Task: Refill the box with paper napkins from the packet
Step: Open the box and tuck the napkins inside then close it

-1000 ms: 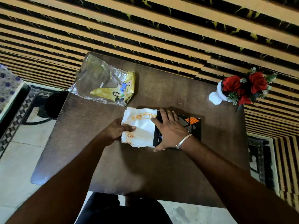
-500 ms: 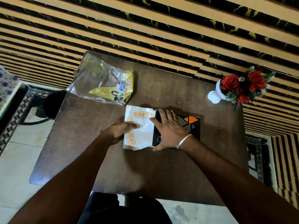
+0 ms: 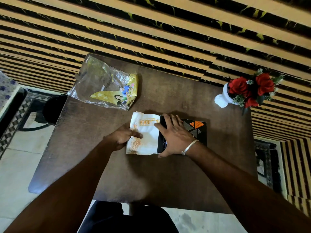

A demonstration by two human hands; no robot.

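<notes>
White paper napkins (image 3: 146, 135) at frame centre, partly slid into black box (image 3: 196, 130). Left hand (image 3: 122, 137) pinching stack's outer edge; right hand (image 3: 175, 133) spread flat on box. Plastic packet (image 3: 104, 86) upper left, apparently emptied. Remaining: pushing stack fully inside.

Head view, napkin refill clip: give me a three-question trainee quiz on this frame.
1. True or false: the clear plastic packet lies beside the white vase of red roses.
2. Which hand rests on the black box with orange triangles? A) left B) right
3. Fill in: the left hand pushes the white orange-printed paper napkins toward the box's ___ end.

Key: 1 false, they sit at opposite far corners of the brown table; 2 B, the right hand; 3 open.
</notes>
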